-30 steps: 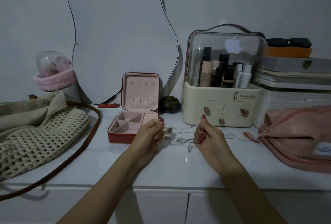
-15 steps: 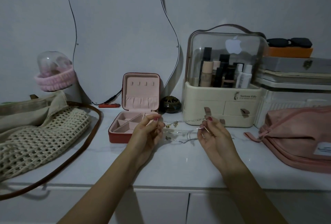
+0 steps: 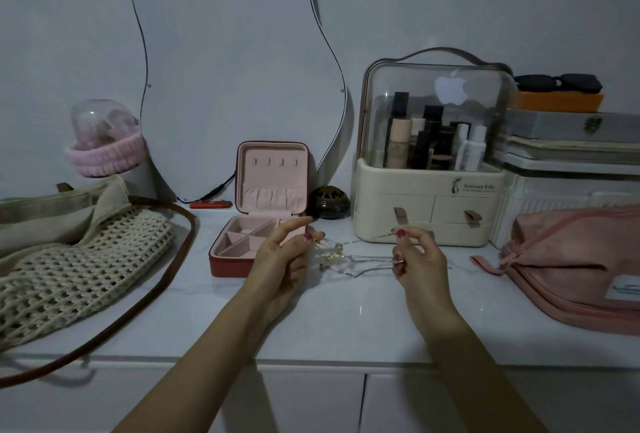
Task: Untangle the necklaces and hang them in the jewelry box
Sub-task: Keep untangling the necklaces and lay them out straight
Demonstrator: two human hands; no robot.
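Observation:
Thin silver necklaces (image 3: pixel 360 257) stretch in a tangle between my two hands, just above the white counter, with small gold pendants near the left end. My left hand (image 3: pixel 282 257) pinches that left end, its forefinger pointing out over the box. My right hand (image 3: pixel 414 257) pinches the chains' right end with curled fingers. The pink jewelry box (image 3: pixel 228 261) stands open just left of my left hand, its lid upright with a row of small hooks showing; no chain hangs on them.
A crochet bag (image 3: pixel 79 259) with a brown strap lies at the left. Behind the chains are a small dark jar (image 3: pixel 329 202) and a cream cosmetics organizer (image 3: pixel 429 204). A pink pouch (image 3: pixel 581 262) lies at the right. A wavy mirror (image 3: pixel 235 61) leans on the wall.
My hands have moved apart, pulling the chains out longer between them. My left forefinger has straightened out over the box.

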